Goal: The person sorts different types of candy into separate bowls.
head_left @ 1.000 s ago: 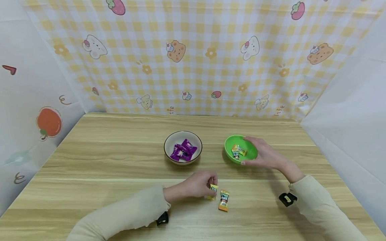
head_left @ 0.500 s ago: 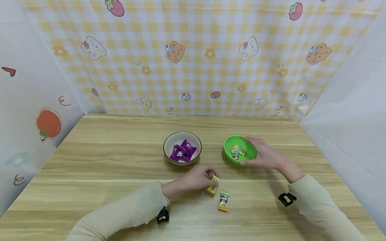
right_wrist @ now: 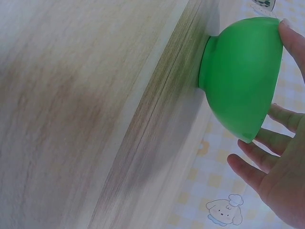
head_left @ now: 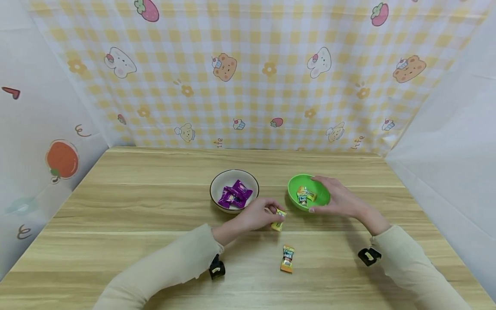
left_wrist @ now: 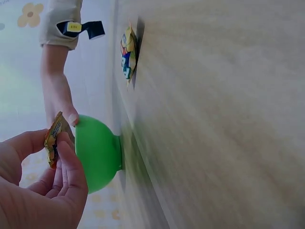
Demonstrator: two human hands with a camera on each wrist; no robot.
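My left hand (head_left: 255,215) pinches a small yellow wrapped candy (head_left: 279,220) between thumb and fingers, above the table and just left of the green bowl (head_left: 294,186). In the left wrist view the pinched candy (left_wrist: 54,139) shows edge-on, next to the bowl's outer wall (left_wrist: 97,152). My right hand (head_left: 341,199) holds the green bowl by its right side, thumb at the near rim and fingers at the far rim; the right wrist view shows the fingers (right_wrist: 274,164) spread along that rim. Yellow and orange candies (head_left: 306,194) lie inside the bowl.
Another wrapped candy (head_left: 287,258), yellow and orange, lies on the wooden table (head_left: 135,206) toward the front. To the left of the green bowl stands a white bowl with a dark rim (head_left: 221,183), holding several purple wrapped candies (head_left: 237,193). A checkered curtain (head_left: 248,86) hangs behind.
My left hand has lifted the yellow candy and carried it forward and slightly right, toward the green bowl. The right hand and both bowls stay in place.
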